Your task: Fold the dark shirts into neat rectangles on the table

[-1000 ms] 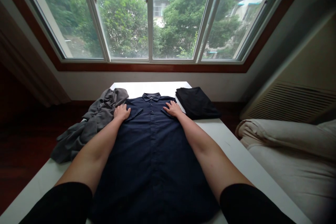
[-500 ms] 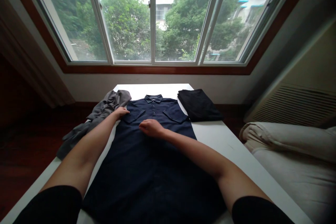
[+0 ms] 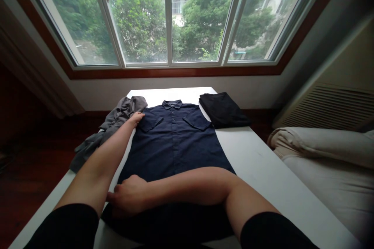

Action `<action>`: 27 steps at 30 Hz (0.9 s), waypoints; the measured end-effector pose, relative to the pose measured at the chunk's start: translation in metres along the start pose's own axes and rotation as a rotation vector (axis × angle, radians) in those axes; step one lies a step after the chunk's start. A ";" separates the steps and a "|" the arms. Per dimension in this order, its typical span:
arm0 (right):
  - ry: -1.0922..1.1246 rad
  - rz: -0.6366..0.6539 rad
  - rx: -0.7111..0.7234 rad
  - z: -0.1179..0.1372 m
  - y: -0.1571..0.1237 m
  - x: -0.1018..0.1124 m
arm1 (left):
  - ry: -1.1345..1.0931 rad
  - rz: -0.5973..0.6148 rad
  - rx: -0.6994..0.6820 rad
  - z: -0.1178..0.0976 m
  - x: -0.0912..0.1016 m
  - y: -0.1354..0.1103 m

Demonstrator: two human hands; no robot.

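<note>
A dark navy button-up shirt (image 3: 175,144) lies face up and spread out, its collar at the far end and its short sleeves turned in over the chest. My left hand (image 3: 138,118) pinches the shirt's left edge near the shoulder, fingers closed. Lower down, my right hand (image 3: 130,194) has crossed over the body of the shirt to its left side edge. Its fingers are curled closed on the cloth there, with the fingertips partly hidden. My right forearm covers part of the lower shirt.
The white table (image 3: 251,155) carries a crumpled grey garment (image 3: 117,118) along its left side and a folded black garment (image 3: 223,109) at the far right. Beyond the table is a window (image 3: 169,27). A beige padded seat (image 3: 321,163) stands to the right.
My right hand has moved from the upper chest of the shirt down and left to its lower side edge. My left hand stays at the shoulder edge. The view has tipped slightly downward.
</note>
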State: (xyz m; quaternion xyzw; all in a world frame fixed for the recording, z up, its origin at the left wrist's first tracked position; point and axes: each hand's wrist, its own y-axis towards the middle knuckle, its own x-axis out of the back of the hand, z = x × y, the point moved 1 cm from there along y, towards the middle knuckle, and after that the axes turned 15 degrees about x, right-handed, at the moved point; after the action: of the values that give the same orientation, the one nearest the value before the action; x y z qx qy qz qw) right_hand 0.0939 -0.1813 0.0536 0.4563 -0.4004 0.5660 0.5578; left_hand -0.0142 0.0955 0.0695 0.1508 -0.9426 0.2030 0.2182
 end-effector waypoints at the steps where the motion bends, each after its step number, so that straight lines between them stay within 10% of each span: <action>1: 0.016 0.008 0.006 0.002 0.001 -0.001 | 0.017 -0.008 0.003 0.000 -0.001 0.002; 19: 0.023 -0.087 0.529 0.024 -0.048 0.018 | 0.738 -0.403 -0.354 0.020 -0.015 0.026; 27: 0.052 -0.284 0.158 0.008 -0.176 0.028 | 0.853 -0.285 -0.522 0.033 -0.049 -0.002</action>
State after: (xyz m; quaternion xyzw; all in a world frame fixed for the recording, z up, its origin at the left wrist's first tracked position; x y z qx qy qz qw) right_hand 0.2712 -0.1712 0.0723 0.5361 -0.2715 0.5227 0.6046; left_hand 0.0172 0.0882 0.0199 0.1221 -0.7592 -0.0274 0.6387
